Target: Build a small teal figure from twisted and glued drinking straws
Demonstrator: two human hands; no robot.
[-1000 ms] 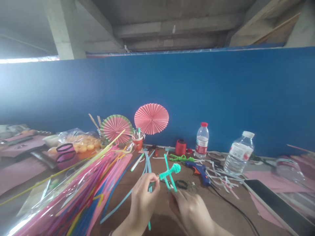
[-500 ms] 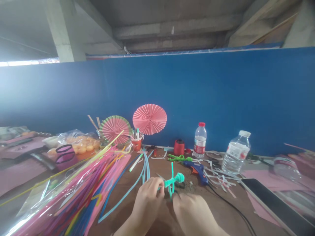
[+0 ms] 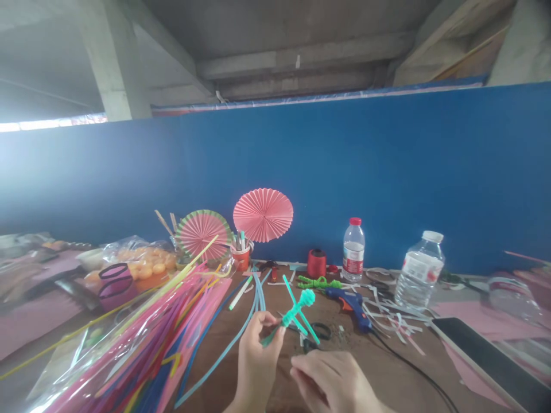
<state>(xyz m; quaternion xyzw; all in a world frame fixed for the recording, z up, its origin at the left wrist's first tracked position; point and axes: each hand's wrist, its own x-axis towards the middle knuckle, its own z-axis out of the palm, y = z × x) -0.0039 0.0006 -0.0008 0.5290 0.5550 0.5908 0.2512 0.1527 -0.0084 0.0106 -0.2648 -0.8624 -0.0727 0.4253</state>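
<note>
In the head view, my left hand point(image 3: 258, 350) is closed in a pinch on the lower end of a teal pipe-cleaner figure point(image 3: 294, 311). The figure tilts up to the right, with a wound stem, a round coiled knob at its top and thin straight strands crossing it. My right hand point(image 3: 333, 378) is just below and to the right, apart from the figure, its fingers curled together with nothing visible in them. Behind the figure, scissors point(image 3: 322, 331) with dark handles lie on the brown table point(image 3: 365, 367), partly covered.
Bundled pipe cleaners point(image 3: 142, 344) in clear plastic spread across the left. Light-blue strands point(image 3: 228, 344) lie beside my left hand. To the right are a blue glue gun point(image 3: 355, 307) with its cord, paper strips, two bottles point(image 3: 353, 252) and a dark phone-like slab point(image 3: 482, 355). A red spool point(image 3: 317, 264) stands behind.
My right hand has come away from the teal figure and moved down and nearer. My left hand has turned, palm side now showing, and the figure tilts more upward with its strands slanted.
</note>
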